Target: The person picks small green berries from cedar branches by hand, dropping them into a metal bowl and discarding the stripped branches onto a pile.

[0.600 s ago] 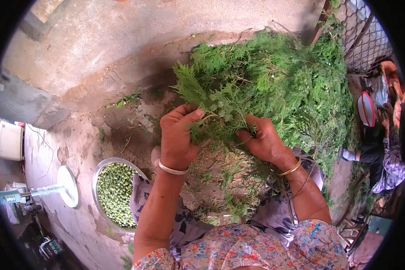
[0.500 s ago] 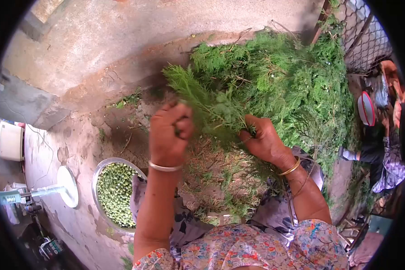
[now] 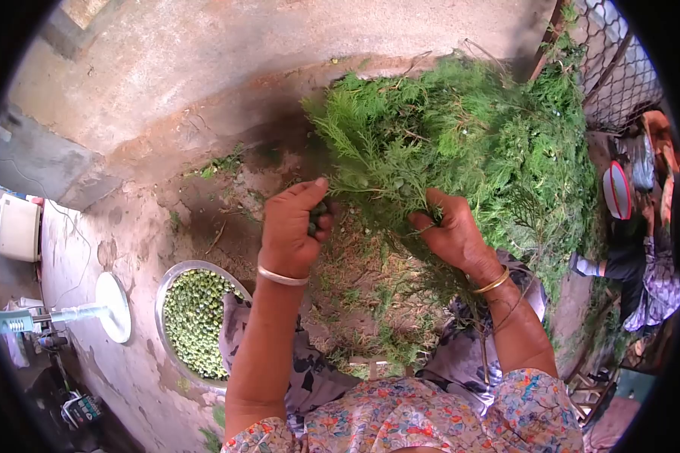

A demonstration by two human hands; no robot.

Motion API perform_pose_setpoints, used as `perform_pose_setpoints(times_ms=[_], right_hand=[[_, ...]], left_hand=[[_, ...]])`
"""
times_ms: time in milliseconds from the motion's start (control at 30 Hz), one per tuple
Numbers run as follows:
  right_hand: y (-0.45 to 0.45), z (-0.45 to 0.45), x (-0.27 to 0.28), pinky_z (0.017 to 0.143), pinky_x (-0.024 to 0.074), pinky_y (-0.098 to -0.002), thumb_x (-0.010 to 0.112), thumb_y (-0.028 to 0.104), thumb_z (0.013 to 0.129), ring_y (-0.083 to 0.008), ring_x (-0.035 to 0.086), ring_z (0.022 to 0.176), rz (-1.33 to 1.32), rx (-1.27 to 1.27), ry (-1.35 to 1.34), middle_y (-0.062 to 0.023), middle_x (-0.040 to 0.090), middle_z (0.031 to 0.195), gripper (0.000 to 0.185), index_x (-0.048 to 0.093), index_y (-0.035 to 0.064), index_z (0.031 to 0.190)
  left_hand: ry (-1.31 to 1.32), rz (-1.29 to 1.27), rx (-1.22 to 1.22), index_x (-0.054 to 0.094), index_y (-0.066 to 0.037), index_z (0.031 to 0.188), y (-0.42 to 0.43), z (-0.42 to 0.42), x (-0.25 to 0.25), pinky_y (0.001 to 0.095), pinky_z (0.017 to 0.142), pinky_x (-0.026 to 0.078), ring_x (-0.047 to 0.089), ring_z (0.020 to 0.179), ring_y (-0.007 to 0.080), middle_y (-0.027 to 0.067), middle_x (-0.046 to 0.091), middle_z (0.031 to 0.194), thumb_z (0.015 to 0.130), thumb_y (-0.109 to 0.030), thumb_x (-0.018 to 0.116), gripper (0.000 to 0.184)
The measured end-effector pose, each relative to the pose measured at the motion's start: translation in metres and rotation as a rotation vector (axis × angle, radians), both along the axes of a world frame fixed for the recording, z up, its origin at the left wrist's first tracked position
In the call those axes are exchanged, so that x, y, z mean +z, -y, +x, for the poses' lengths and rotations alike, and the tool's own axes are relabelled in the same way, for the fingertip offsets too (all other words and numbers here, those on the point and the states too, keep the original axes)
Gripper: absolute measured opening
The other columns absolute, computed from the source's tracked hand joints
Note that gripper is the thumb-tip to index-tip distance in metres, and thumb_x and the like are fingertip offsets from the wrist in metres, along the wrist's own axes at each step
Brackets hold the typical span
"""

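Note:
My right hand is closed round the stem of a leafy evergreen branch, whose feathery green tips fan out to the upper left. Small round cones seem to sit among its leaves. Curled fingers of my left hand hold several small green cones against the palm. The left thumb and fingertip are close to the branch's left side; whether they touch it I cannot tell. Left of my knee, a wide metal basin holds a heap of small green cones.
A large pile of cut evergreen branches lies ahead to the right, against the wall. Leaf scraps litter the ground between my knees. A pale-blue fan stands at left. Another person's leg shows at right, near wire mesh.
My left hand has shifted slightly right and down, and cones now show in its fingers. The branch has swung right, and my right hand has moved slightly right.

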State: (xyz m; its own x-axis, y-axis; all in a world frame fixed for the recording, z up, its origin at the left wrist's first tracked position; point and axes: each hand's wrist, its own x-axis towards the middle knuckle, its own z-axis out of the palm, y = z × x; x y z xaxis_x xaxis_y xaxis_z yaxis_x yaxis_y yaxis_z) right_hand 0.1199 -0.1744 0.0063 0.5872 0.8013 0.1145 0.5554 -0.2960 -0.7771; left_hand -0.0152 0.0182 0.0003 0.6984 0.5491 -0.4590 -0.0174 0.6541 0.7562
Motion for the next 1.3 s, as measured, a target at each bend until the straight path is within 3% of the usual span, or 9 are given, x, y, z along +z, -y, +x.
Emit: perform_pose_setpoints(times_ms=[267,667,767,900,967,1100,1200,1267,1300], right_hand=[[-0.001,-0.001,-0.01,0.051,0.0392,-0.0383,0.066,0.004,0.078,-0.0207,0.044,0.05,0.055,0.045,-0.081,-0.0187,0.049,0.058,0.016,0.054,-0.0037,0.086],[0.0,-0.001,-0.004,0.054,0.0419,-0.0419,0.066,0.005,0.078,-0.0366,0.051,0.054,0.028,0.071,-0.021,-0.0215,0.051,0.06,0.017,0.055,-0.0036,0.086],[-0.001,-0.002,-0.007,0.054,0.0422,-0.0421,0.067,0.005,0.077,-0.0364,0.051,0.054,0.057,0.063,-0.045,-0.0214,0.051,0.06,0.017,0.055,-0.0032,0.086],[-0.001,-0.001,-0.008,0.054,0.0425,-0.0414,0.066,0.005,0.077,-0.0357,0.052,0.054,0.067,0.041,-0.042,-0.0215,0.052,0.061,0.017,0.055,-0.0033,0.087],[0.0,0.0,-0.008,0.06,0.0454,-0.0298,0.062,0.003,0.081,-0.0096,0.053,0.068,-0.001,0.032,-0.108,-0.0093,0.061,0.07,0.014,0.058,-0.0022,0.093],[0.0,0.002,0.0,0.062,0.0461,-0.0296,0.063,0.003,0.08,-0.0101,0.054,0.07,-0.078,0.023,-0.119,-0.009,0.063,0.073,0.017,0.06,-0.0019,0.096],[-0.001,0.002,-0.004,0.058,0.0455,-0.0346,0.066,0.006,0.08,-0.0173,0.055,0.06,0.042,0.028,-0.12,-0.0167,0.06,0.067,0.023,0.058,-0.005,0.098],[-0.001,0.0,-0.003,0.059,0.0437,-0.0271,0.065,0.004,0.08,-0.0076,0.049,0.066,0.052,0.0,-0.246,-0.0016,0.059,0.07,0.02,0.062,-0.0008,0.1],[-0.002,-0.001,0.002,0.059,0.0437,-0.0271,0.065,0.004,0.08,-0.0076,0.049,0.066,0.052,0.001,-0.245,-0.0016,0.059,0.07,0.02,0.062,-0.0008,0.1]], left_hand=[[0.192,-0.027,-0.305,0.06,-0.003,0.09,0.023,0.009,0.006,0.0183,0.038,0.035,0.049,0.047,0.0091,0.0054,0.059,0.068,0.083,-0.009,0.065,0.01],[0.251,0.098,-0.07,0.062,-0.003,0.098,0.035,0.017,0.015,0.017,0.042,0.037,0.054,0.058,0.0066,0.002,0.062,0.076,0.081,-0.006,0.067,0.018],[0.223,-0.067,-0.055,0.062,-0.002,0.097,0.028,0.017,0.01,0.0166,0.042,0.037,0.054,0.057,0.0068,0.0017,0.061,0.074,0.08,-0.005,0.067,0.019],[0.153,0.066,-0.129,0.063,0.0,0.095,0.024,0.016,0.009,0.017,0.043,0.038,0.053,0.055,0.0062,0.0008,0.06,0.072,0.079,-0.005,0.067,0.017],[0.06,0.206,-0.206,0.064,0.001,0.09,0.029,0.016,0.019,0.0179,0.042,0.036,0.05,0.053,0.005,-0.0002,0.059,0.069,0.079,-0.006,0.067,0.014],[0.038,0.361,-0.362,0.061,-0.003,0.082,0.022,0.01,0.012,0.0185,0.042,0.035,0.049,0.052,0.0057,-0.0004,0.059,0.07,0.08,-0.01,0.066,0.009],[-0.103,0.41,-0.151,0.06,-0.004,0.083,0.022,0.009,0.018,0.0186,0.042,0.035,0.048,0.051,0.0054,0.0002,0.058,0.069,0.083,-0.014,0.064,0.01],[-0.028,0.182,0.03,0.058,-0.005,0.08,0.018,0.01,0.018,0.019,0.042,0.034,0.048,0.05,0.0068,0.0039,0.058,0.068,0.087,-0.019,0.062,0.016],[-0.028,0.181,0.031,0.058,-0.005,0.08,0.017,0.01,0.016,0.019,0.042,0.034,0.048,0.05,0.0068,0.0039,0.058,0.068,0.087,-0.019,0.062,0.016]])
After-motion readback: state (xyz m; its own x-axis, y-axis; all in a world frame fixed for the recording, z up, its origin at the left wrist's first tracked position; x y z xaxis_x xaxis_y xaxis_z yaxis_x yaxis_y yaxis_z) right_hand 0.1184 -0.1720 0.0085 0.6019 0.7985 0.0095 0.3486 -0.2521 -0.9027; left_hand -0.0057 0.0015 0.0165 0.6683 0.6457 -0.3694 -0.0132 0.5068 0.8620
